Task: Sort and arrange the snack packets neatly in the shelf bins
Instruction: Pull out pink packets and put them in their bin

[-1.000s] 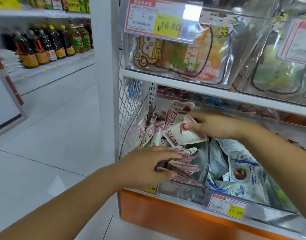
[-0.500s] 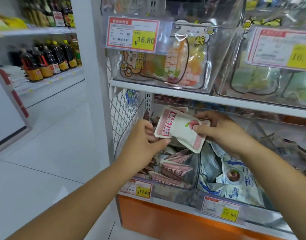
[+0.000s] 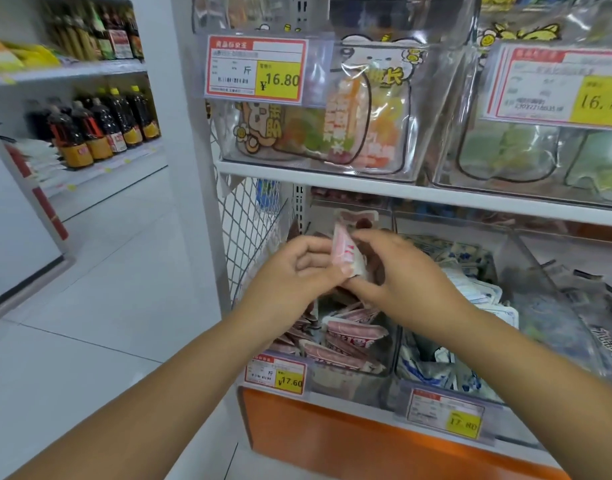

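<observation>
1. The left hand [image 3: 297,271] and right hand [image 3: 401,282] meet above the lower-left clear bin [image 3: 353,381].
2. Both hands pinch one pink-and-white snack packet [image 3: 344,252] with curled fingers. The packet is roughly upright.
3. The packet appears to hang free of the pile of pink packets [image 3: 353,336] in that bin.
4. Blue-and-white packets [image 3: 432,372] fill the adjacent bin to the right.

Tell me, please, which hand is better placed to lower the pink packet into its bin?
Probably the left hand: it pinches the pink packet directly above the pink-packet bin, while the right hand, also holding it, reaches in across the neighbouring blue-and-white bin.
</observation>
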{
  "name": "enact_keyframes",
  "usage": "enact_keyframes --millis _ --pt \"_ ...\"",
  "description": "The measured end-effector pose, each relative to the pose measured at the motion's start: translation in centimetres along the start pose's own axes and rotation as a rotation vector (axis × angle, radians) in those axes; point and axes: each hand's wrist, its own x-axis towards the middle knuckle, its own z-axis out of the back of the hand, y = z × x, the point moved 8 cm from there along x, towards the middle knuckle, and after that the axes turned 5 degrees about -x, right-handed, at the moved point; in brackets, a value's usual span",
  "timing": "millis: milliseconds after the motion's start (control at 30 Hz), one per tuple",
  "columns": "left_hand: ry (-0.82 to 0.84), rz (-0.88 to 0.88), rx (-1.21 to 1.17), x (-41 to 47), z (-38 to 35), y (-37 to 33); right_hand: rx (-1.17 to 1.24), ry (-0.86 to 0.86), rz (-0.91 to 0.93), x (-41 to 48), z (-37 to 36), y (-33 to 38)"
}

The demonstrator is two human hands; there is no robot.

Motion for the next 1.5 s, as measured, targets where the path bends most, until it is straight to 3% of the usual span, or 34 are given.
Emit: enact_keyframes --millis 100,200,267,367,433,500,600,733,867,1033,1200,1367,1500 --pt "0.117 0.015 0.102 0.0 -0.5 0.4 0.185 0.078 -0.064 0.4 -0.3 -1.3" --pt "0.079 0.012 0.464 0.5 0.5 2.3 0.24 0.055 -0.133 0.5 0.5 -2.5" --pt "0.149 0.049 0.614 0.8 0.3 4.1 0.32 0.035 -0.202 0.7 1.1 -3.5" --pt "0.247 0.113 0.647 1.7 -0.5 5.2 0.414 0.06 -0.354 0.8 1.1 -4.9" --pt "0.317 0.171 0.646 2.4 -1.4 5.4 0.351 0.145 -0.439 0.7 0.5 -5.3" --pt "0.379 0.212 0.707 3.1 -2.3 5.5 0.23 0.232 -0.44 0.9 0.1 -5.2" --pt "0.54 0.266 0.893 3.5 -3.4 5.9 0.206 0.251 -0.289 2.5 0.7 -4.2" --pt "0.673 0.293 0.991 3.2 -4.5 6.2 0.197 0.306 -0.26 4.4 0.8 -4.6" --pt "0.683 0.239 0.934 3.0 -3.9 6.0 -0.131 0.506 -0.06 4.7 -0.9 -2.9" --pt "0.614 0.21 0.834 3.0 -2.9 6.2 -0.246 0.75 0.022 4.5 -3.9 -2.1" --pt "0.325 0.07 0.661 3.8 -0.2 4.9 -0.509 0.841 0.13 4.4 -7.2 -2.0" --pt "0.394 0.166 0.748 2.5 0.7 6.4 -0.485 0.917 0.097 4.4 -7.0 -2.1" --pt "0.391 0.115 0.695 2.5 0.4 6.1 -0.553 0.908 0.124 3.9 -7.9 -1.7"
